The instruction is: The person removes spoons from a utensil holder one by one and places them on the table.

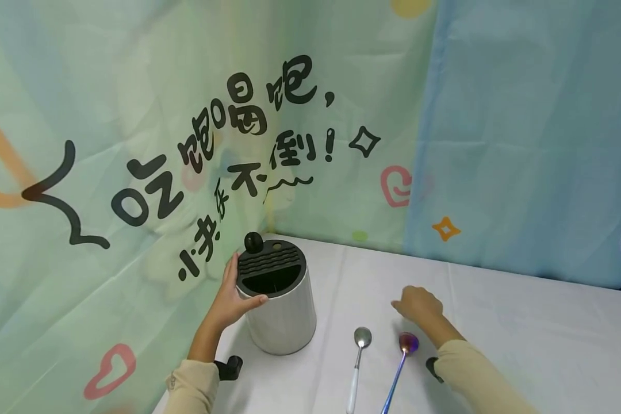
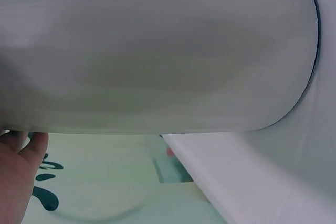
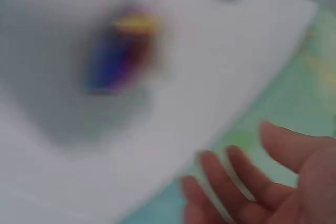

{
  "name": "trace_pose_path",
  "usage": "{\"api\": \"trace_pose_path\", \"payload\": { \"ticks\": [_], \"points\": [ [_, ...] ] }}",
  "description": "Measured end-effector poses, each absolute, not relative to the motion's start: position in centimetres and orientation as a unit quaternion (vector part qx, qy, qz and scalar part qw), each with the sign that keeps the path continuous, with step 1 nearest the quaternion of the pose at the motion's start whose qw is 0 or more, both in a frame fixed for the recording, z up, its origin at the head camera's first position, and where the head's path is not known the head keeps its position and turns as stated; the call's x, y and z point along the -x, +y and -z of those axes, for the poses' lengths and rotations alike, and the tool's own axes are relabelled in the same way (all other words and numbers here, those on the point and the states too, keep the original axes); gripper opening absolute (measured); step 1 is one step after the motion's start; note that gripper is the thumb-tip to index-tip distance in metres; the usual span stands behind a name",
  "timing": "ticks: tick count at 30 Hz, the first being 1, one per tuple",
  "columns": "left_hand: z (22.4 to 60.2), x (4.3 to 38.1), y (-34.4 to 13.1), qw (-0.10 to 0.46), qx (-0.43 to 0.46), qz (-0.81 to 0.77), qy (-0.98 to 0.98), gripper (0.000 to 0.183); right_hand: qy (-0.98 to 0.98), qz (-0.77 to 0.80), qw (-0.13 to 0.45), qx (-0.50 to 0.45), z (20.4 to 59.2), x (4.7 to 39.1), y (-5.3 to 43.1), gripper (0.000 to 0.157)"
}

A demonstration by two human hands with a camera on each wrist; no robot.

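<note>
My left hand (image 1: 233, 302) holds a white cylindrical utensil holder (image 1: 284, 325) by its upper part, thumb across the front and fingers along the left side. The holder stands upright; its black top (image 1: 269, 259) has wavy ridges, a half-round opening and a round black knob. In the left wrist view the holder's pale wall (image 2: 157, 66) fills most of the picture. My right hand (image 1: 419, 305) is above the table with nothing in it, its fingers (image 3: 220, 182) loosely bent. Nearest to it lies a purple-blue iridescent spoon (image 1: 407, 344), and left of that a silver spoon with a whitish handle (image 1: 362, 338).
A white cloth covers the table (image 1: 336, 287). Printed curtains (image 1: 331, 201) rise along its left and back sides, close behind the utensil holder. Black wrist pieces (image 1: 229, 368) show at both sleeves.
</note>
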State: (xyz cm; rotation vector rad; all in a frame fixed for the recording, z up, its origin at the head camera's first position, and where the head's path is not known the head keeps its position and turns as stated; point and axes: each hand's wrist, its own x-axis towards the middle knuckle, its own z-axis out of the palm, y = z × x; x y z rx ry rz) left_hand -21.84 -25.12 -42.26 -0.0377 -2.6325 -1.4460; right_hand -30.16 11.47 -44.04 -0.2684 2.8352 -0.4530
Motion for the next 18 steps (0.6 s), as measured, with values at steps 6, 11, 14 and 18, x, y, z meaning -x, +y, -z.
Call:
{"api": "trace_pose_path", "payload": {
  "ticks": [6,11,14,18],
  "points": [
    [42.3,21.8,-25.3,0.072,0.013,0.482,-0.873,0.114,0.938,0.248,-0.013,0.243,38.1,31.6,1.2,0.028],
    [41.3,21.4,-24.8,0.054,0.013,0.502,-0.863,0.111,0.894,0.317,0.008,0.316,34.8,31.9,-6.7,0.045],
    [41.3,21.4,-24.7,0.052,0.012,0.505,-0.862,0.111,0.879,0.349,0.029,0.325,34.6,32.0,-9.8,0.055],
    [42.5,21.9,-25.2,0.064,0.018,0.499,-0.864,0.112,0.867,0.379,0.046,0.32,35.2,32.2,-11.9,0.06]
  ]
}}
